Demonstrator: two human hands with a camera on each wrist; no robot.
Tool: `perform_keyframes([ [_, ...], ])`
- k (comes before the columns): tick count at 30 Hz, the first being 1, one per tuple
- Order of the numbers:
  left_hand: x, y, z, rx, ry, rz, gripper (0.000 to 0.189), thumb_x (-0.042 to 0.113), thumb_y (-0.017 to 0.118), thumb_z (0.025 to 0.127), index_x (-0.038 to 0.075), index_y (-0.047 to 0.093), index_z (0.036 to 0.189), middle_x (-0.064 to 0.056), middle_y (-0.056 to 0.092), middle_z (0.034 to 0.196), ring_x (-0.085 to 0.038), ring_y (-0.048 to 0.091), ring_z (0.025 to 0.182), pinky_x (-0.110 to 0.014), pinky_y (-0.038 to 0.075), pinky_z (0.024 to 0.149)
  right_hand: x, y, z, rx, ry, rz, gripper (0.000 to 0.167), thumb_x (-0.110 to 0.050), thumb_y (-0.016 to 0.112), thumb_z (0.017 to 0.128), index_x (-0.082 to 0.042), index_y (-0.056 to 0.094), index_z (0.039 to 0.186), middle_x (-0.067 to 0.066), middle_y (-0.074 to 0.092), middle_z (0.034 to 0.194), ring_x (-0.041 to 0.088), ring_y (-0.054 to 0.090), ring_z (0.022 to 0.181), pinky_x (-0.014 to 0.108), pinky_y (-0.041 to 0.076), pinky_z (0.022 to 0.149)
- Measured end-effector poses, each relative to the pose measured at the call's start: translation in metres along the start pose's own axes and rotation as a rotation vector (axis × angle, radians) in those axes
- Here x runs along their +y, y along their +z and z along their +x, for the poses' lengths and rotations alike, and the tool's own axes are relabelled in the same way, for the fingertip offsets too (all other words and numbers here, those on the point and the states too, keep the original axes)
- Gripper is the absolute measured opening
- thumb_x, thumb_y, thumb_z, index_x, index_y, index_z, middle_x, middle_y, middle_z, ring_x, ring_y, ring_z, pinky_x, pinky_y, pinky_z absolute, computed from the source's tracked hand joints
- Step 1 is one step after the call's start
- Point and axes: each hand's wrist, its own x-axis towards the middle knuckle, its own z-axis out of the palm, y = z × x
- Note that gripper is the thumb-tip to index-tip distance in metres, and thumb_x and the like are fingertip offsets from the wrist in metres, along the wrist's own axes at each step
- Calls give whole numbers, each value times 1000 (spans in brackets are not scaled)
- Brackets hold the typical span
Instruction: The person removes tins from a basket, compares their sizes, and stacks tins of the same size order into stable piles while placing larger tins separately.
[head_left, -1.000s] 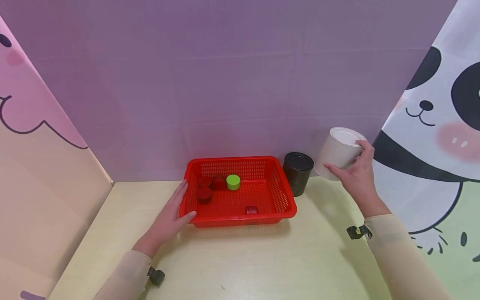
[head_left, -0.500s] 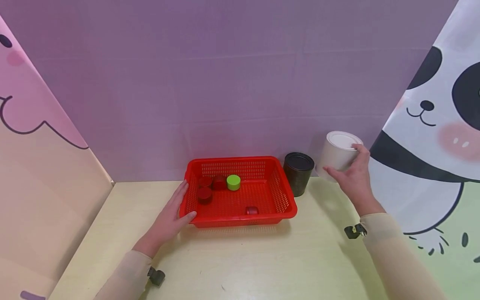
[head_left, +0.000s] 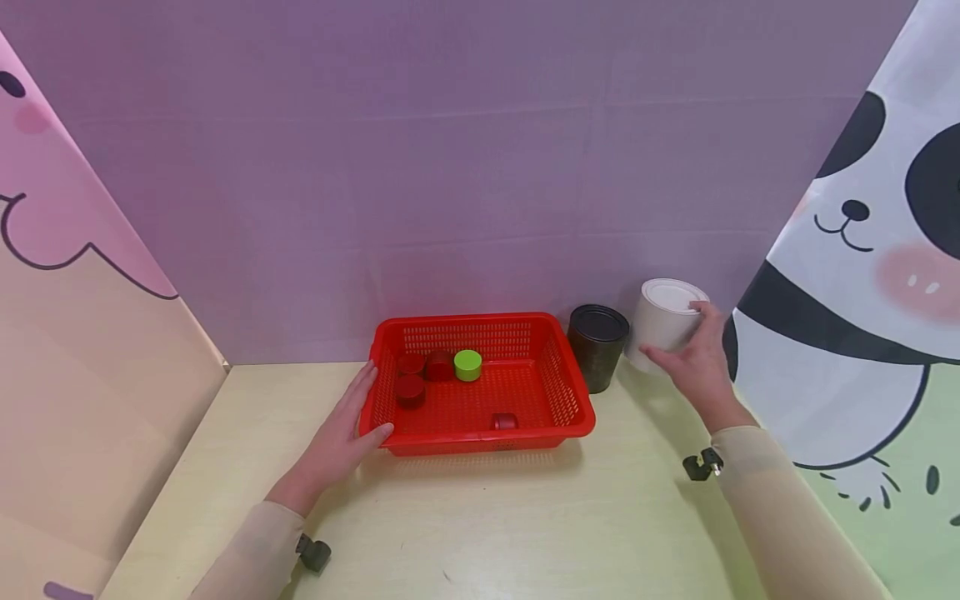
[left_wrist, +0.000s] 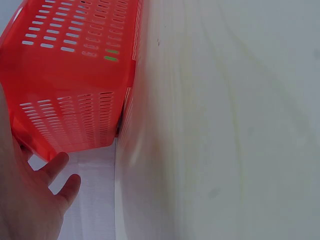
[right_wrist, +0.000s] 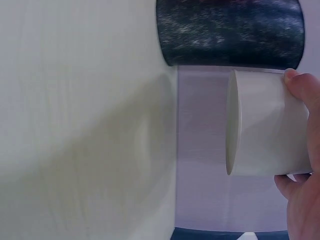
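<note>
My right hand (head_left: 696,363) grips a white cylindrical can (head_left: 662,327) by its side, thumb in front and fingers at the far side near the top. In the right wrist view the can's base (right_wrist: 233,122) hangs apart from the table surface. A black can (head_left: 597,348) stands upright just left of it. My left hand (head_left: 337,442) rests at the left side of a red plastic basket (head_left: 480,436), thumb at the front corner and fingers extended along the rim. Inside lie a green round cap (head_left: 468,365) and several dark red round caps (head_left: 410,390).
The pale wooden table (head_left: 480,517) stretches in front of the basket. A purple cloth wall (head_left: 480,167) stands right behind the basket and cans. Printed side panels close off the left and the right, with a panda picture (head_left: 847,333) near my right arm.
My right hand has lowered the white can and brought it left, closer to the black can. The can is now less tilted. My left hand and the basket stay put.
</note>
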Motion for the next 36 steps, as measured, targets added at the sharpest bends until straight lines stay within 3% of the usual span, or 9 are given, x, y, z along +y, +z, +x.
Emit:
perform_keyframes([
  [5,2,0,0,-1,5,-3,107,31,83,98,23,14,180,3,9,186,-33,17,169,-64,49,116,6,1,-4,-40,20,-9,112,-13,99,82,-7,20,162,33,32,156,55,45,136,72,39,115],
  [19,8,-3,-2,1,-2,-3,108,31,84,97,21,14,180,2,10,186,-34,17,169,-64,50,114,28,19,-10,-61,-6,35,108,-4,98,80,-1,24,157,37,35,149,57,47,133,68,39,113],
  [36,8,-2,-2,2,-14,1,110,33,85,97,24,14,180,5,8,186,-33,16,170,-64,48,117,29,26,-14,-136,41,8,107,-7,97,83,0,18,155,39,35,145,60,48,129,70,39,111],
])
